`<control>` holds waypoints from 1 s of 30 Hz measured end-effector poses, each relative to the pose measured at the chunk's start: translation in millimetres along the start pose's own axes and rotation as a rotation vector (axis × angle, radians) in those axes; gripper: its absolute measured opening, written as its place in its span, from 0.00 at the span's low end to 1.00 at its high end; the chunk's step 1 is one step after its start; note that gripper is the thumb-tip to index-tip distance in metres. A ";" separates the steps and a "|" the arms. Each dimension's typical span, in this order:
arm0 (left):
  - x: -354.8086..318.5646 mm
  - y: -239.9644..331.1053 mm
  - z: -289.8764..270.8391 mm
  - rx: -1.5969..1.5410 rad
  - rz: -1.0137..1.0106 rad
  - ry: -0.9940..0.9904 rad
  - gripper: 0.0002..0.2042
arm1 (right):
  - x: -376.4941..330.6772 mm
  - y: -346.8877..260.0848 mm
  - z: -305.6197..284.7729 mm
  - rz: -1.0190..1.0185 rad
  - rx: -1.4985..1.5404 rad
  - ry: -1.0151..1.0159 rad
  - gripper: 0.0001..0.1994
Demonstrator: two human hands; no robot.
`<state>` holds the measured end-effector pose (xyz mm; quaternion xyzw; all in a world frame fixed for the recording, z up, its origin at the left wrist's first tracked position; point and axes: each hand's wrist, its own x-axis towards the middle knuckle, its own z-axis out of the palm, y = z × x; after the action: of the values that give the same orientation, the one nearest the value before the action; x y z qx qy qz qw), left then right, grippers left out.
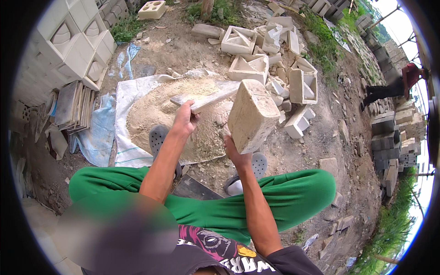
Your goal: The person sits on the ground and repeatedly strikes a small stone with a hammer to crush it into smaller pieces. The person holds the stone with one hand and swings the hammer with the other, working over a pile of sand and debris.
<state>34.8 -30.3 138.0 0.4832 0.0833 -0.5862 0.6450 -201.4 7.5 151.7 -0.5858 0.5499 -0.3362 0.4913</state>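
My left hand [185, 120] is closed round the near edge of a flat, pale-grey board [208, 97]. The board is tilted over a heap of sandy, cream-coloured powder [156, 107], its far right end close to a block. That thick, cream, rectangular block [252, 114], round-cornered and dusted with sand, is propped up in my right hand [238, 153]. My right fingers grip its lower left side; part of them is hidden behind it. The heap lies on a white woven sack [123, 123] between my feet, which wear grey clogs [259, 166].
Broken cream blocks [250, 66] lie beyond the heap to the right. Tall stacked blocks [78, 39] and a pile of thin boards [75, 107] stand at left. A dark flat plate [195, 189] lies below me. Another person [396, 87] walks far right near grey blocks [385, 133].
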 end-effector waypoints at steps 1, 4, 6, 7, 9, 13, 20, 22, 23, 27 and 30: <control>-4.1 6.3 -0.5 0.030 0.005 -0.015 0.10 | -3.7 -16.3 2.6 0.107 -0.056 -0.039 0.20; -6.0 18.5 -5.6 0.076 0.044 0.090 0.10 | -5.9 -30.6 4.4 0.322 -0.112 -0.134 0.18; -5.1 30.7 -13.7 0.072 0.061 0.184 0.09 | -4.7 -40.3 -7.9 0.290 -0.125 -0.109 0.18; 2.2 37.7 -27.6 0.039 0.051 0.173 0.08 | -7.9 -44.3 -10.3 0.283 -0.130 -0.104 0.18; 12.2 42.1 -42.8 0.034 0.060 0.147 0.08 | -9.8 -40.8 -9.1 0.224 0.048 -0.044 0.17; 15.4 52.8 -40.4 0.080 0.065 0.053 0.07 | -10.8 -30.5 8.6 0.071 0.383 0.026 0.07; -5.9 48.1 -5.5 0.086 0.063 0.124 0.08 | 0.2 -33.9 -0.7 0.227 -0.154 -0.051 0.19; 22.6 54.4 -42.6 0.038 -0.009 0.060 0.08 | -3.4 -46.7 -8.7 0.317 -0.137 -0.080 0.18; 33.1 58.7 -53.4 0.018 -0.039 0.034 0.08 | -3.0 -44.0 -11.0 0.300 -0.118 -0.066 0.18; 23.3 41.5 -38.1 0.079 -0.031 0.047 0.08 | -4.5 -30.7 -18.4 0.332 0.005 0.103 0.18; 7.0 22.1 -19.1 0.198 0.011 0.060 0.07 | -4.9 -28.9 -21.7 0.412 0.172 0.149 0.18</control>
<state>64.1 -24.6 135.0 0.5624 0.0417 -0.5732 0.5944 -213.4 5.3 186.1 -0.3906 0.6619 -0.3167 0.5559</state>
